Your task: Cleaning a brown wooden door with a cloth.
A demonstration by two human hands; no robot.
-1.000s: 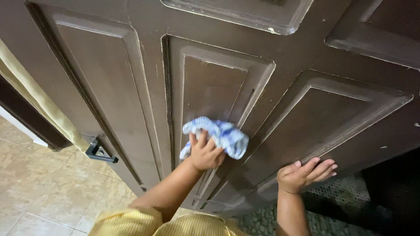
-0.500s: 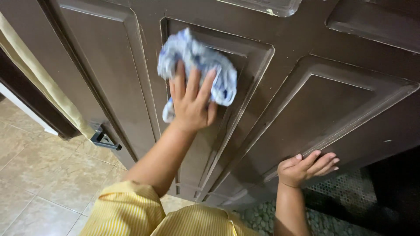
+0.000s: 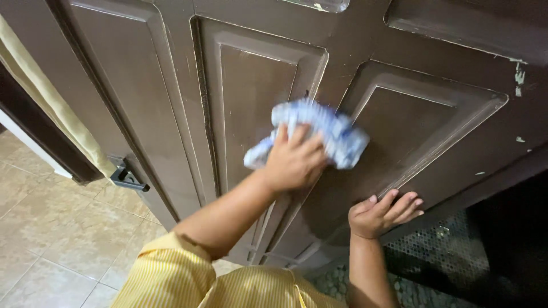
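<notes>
One dark brown wooden panelled door [image 3: 171,114] fills most of the view, and three of its raised rectangular panels show in full or nearly so, with parts of two more along the top edge. One crumpled blue-and-white cloth [image 3: 325,134] is pressed against the door on the frame between the middle and right panels. The left hand [image 3: 294,162] lies over the cloth with fingers curled around it, gripping it against the wood. The right hand [image 3: 379,214] holds nothing; it is loosely open, fingers together and bent, resting on the door's lower edge below the right panel. One black metal door handle [image 3: 127,178] sticks out at the left edge of the door, well apart from both hands. A yellow striped sleeve [image 3: 165,274] covers the left upper arm. Beige floor tiles [image 3: 51,239] lie to the left, and a pebbled floor [image 3: 342,288] shows beneath the door.
</notes>
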